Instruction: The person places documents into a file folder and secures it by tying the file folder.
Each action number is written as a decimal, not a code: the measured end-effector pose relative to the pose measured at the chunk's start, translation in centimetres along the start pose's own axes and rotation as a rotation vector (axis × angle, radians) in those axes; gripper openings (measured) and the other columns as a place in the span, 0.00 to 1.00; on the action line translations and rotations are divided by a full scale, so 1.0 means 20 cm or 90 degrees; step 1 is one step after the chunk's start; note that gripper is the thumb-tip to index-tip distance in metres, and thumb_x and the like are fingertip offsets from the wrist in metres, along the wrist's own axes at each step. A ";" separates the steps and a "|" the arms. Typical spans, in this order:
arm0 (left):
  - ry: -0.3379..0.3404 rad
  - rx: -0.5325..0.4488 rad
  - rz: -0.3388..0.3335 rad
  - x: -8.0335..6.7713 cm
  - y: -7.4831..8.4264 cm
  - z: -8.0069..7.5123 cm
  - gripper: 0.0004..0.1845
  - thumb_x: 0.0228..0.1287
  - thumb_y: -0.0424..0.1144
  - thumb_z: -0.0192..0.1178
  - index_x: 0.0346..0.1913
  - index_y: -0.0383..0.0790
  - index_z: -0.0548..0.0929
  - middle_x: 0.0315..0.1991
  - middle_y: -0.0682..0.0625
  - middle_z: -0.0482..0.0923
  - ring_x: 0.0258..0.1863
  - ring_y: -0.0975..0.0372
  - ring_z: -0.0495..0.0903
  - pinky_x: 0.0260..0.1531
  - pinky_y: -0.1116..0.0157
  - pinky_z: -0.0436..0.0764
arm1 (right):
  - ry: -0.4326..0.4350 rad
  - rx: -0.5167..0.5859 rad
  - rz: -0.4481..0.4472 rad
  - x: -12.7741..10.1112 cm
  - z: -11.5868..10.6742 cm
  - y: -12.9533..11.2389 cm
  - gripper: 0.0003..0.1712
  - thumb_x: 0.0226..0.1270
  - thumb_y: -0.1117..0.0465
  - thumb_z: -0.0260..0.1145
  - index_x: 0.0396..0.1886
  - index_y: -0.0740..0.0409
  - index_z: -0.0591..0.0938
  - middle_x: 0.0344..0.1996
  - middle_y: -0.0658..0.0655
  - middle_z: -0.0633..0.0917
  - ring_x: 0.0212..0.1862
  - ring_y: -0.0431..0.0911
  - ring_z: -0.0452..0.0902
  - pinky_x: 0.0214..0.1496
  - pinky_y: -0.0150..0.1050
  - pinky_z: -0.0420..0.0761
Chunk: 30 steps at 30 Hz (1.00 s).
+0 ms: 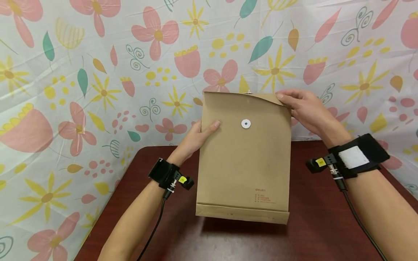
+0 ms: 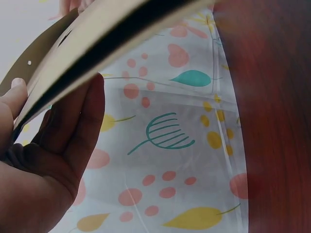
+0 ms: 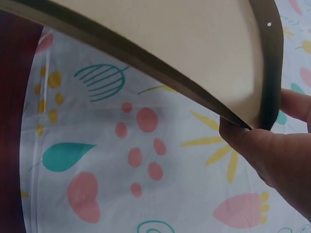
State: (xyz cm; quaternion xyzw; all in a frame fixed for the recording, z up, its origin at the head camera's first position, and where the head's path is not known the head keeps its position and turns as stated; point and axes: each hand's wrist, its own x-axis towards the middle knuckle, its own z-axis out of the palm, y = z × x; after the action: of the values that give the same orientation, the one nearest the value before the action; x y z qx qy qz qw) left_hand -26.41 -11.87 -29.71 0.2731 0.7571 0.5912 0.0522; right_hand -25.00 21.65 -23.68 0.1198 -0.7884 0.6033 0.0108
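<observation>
A brown kraft paper document envelope (image 1: 243, 156) is held upright, tilted, above the table. On its front are a white round button (image 1: 246, 124) and small red print near the bottom. My left hand (image 1: 199, 136) grips the left edge, thumb on the front; the left wrist view shows the other fingers behind the paper. At the top right corner, my right hand (image 1: 305, 108) pinches the flap (image 1: 266, 97) between thumb and fingers. In the right wrist view the flap (image 3: 272, 58) bends away from the front panel, with a small hole in it.
Below the envelope lies a dark red-brown wooden table (image 1: 313, 217). Behind it hangs a white curtain (image 1: 124, 32) printed with flowers and leaves. Black straps with small cameras sit on both wrists, and a cable (image 1: 153, 232) trails from each.
</observation>
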 end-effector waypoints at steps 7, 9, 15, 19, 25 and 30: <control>-0.013 -0.001 -0.002 0.00 -0.01 0.01 0.21 0.75 0.52 0.53 0.62 0.46 0.69 0.43 0.43 0.82 0.36 0.53 0.87 0.37 0.55 0.85 | -0.018 0.014 -0.005 -0.02 -0.03 0.02 0.34 0.73 0.46 0.59 0.69 0.63 0.70 0.47 0.40 0.83 0.48 0.37 0.78 0.48 0.28 0.77; -0.016 -0.004 -0.003 0.00 -0.01 0.01 0.21 0.75 0.51 0.53 0.63 0.46 0.69 0.44 0.42 0.82 0.36 0.52 0.87 0.37 0.54 0.86 | -0.020 0.024 -0.006 -0.02 -0.03 0.03 0.32 0.73 0.48 0.60 0.68 0.62 0.71 0.47 0.40 0.83 0.48 0.37 0.78 0.48 0.28 0.77; -0.015 -0.012 -0.008 0.00 0.00 0.01 0.22 0.74 0.52 0.54 0.64 0.49 0.69 0.46 0.42 0.83 0.37 0.52 0.88 0.37 0.53 0.86 | -0.014 0.024 0.001 -0.02 -0.05 0.03 0.28 0.72 0.49 0.62 0.66 0.58 0.73 0.44 0.40 0.85 0.43 0.38 0.81 0.40 0.33 0.79; -0.011 -0.008 -0.012 0.00 0.00 0.02 0.22 0.74 0.51 0.55 0.64 0.48 0.69 0.45 0.42 0.83 0.37 0.52 0.87 0.37 0.54 0.86 | -0.005 0.020 0.008 -0.02 -0.05 0.03 0.24 0.71 0.50 0.64 0.62 0.55 0.76 0.42 0.41 0.85 0.41 0.39 0.80 0.37 0.35 0.77; -0.016 -0.007 -0.015 0.01 0.00 0.02 0.22 0.74 0.50 0.55 0.65 0.49 0.68 0.46 0.43 0.82 0.38 0.53 0.87 0.38 0.54 0.86 | 0.010 -0.012 0.000 -0.02 -0.06 0.05 0.18 0.70 0.52 0.65 0.56 0.52 0.81 0.38 0.41 0.85 0.39 0.40 0.78 0.35 0.36 0.76; -0.022 -0.003 -0.014 0.01 0.00 0.01 0.21 0.74 0.49 0.55 0.64 0.48 0.70 0.44 0.43 0.83 0.37 0.53 0.87 0.38 0.55 0.86 | 0.007 -0.082 -0.016 -0.02 -0.07 0.03 0.18 0.69 0.52 0.67 0.53 0.55 0.81 0.35 0.42 0.86 0.33 0.43 0.76 0.33 0.37 0.75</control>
State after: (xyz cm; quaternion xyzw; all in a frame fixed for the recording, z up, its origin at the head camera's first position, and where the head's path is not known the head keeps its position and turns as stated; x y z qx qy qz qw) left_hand -26.40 -11.60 -29.66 0.2752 0.7578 0.5872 0.0724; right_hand -24.88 23.30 -24.02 0.1256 -0.8238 0.5520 0.0301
